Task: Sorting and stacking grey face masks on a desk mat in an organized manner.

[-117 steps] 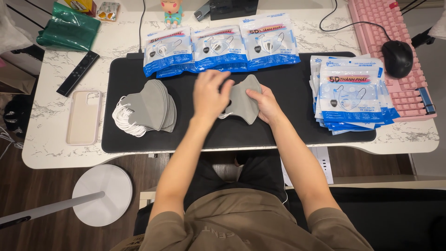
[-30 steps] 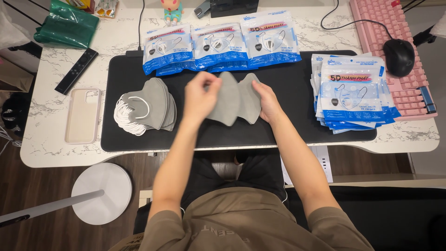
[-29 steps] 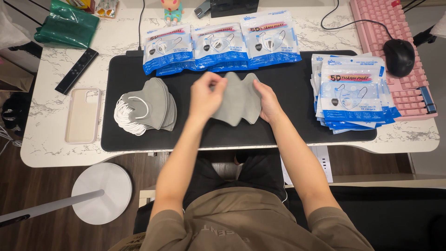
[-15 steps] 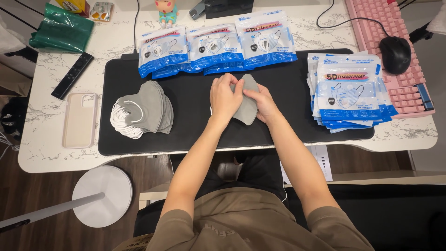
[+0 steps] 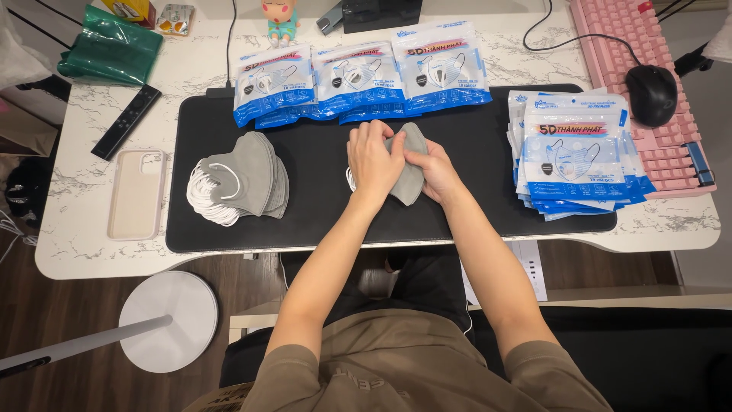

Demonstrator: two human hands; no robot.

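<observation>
Grey face mask (image 5: 409,164) sits folded between both hands: left hand (image 5: 372,158) and right hand (image 5: 431,162) pinch it; stacked grey masks (image 5: 248,183) lie left.

Marble-patterned desk (image 5: 69,252), dark wood floor (image 5: 46,320)

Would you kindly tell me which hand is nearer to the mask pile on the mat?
Left. The left hand sits closest to the mask pile, with bare mat between them; the right hand lies farther off, beyond the left.
</observation>
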